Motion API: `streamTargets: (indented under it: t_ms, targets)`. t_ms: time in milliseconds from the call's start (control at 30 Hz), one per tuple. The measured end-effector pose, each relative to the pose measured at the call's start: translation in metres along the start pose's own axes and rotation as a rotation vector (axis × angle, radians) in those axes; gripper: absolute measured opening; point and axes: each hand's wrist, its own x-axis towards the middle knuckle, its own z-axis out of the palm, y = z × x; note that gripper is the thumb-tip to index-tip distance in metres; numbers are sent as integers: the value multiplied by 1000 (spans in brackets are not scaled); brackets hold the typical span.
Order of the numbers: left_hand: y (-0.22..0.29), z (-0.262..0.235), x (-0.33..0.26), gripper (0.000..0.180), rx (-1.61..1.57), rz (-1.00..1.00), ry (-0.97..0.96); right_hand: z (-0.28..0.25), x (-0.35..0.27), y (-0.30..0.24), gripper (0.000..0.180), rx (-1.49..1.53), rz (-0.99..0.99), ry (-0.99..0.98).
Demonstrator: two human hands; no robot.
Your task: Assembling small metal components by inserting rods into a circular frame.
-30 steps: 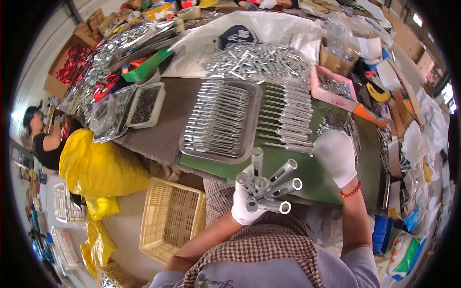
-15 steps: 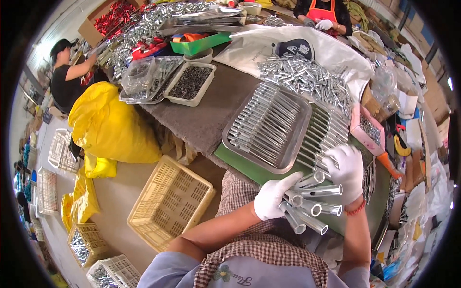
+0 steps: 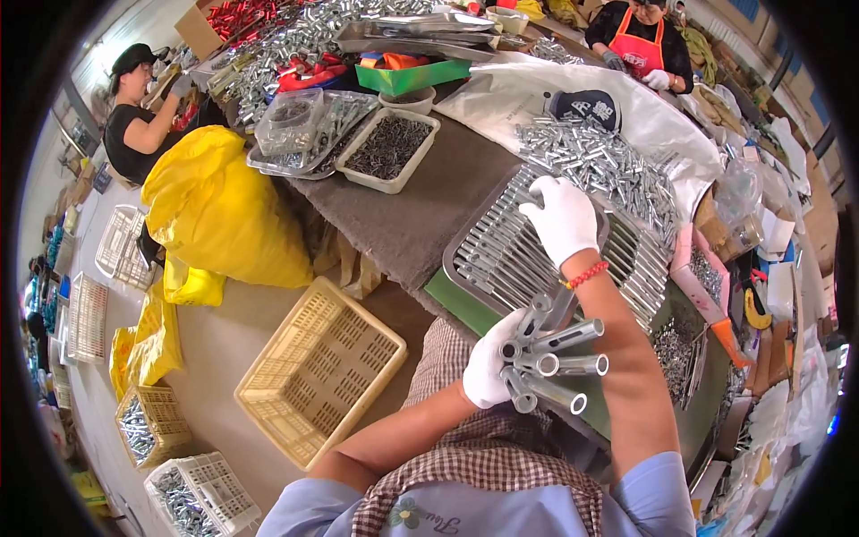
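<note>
My left hand, in a white glove, is closed around a bundle of shiny metal tubes. Their round open ends fan out to the right, and a long slot shows in one. My right hand, gloved too, is over the metal tray, thumb and forefinger apart, with nothing seen between them. Slim metal rods lie side by side in this tray, partly covered by my right hand and forearm. More rods are lined up just right of the tray.
Loose metal sleeves are heaped on a white sack beyond the tray. A tub of dark screws stands left of it, a pink box right. A yellow crate and yellow sack are at left. Two people work across the table.
My right hand has moved from beside the tubes up and left over the tray. My left hand still grips the tubes and has shifted slightly left. The whole view has also shifted.
</note>
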Motion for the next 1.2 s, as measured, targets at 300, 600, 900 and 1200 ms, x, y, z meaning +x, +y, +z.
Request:
streamTargets:
  t_ms: [300, 600, 900, 1200]
  targets:
    - [-7, 3, 6, 32, 284, 287, 64, 3, 10, 10, 23, 67, -38, -107]
    - [-36, -27, 11, 86, 632, 458, -51, -122, -50, -33, 45, 1279, 132, 143]
    - [-45, -35, 16, 86, 688, 519, -137, -138, -109, -38, 68, 912, -88, 72]
    - [-44, -34, 20, 85, 720, 613, -181, -133, -115, -32, 49, 531, -322, 94]
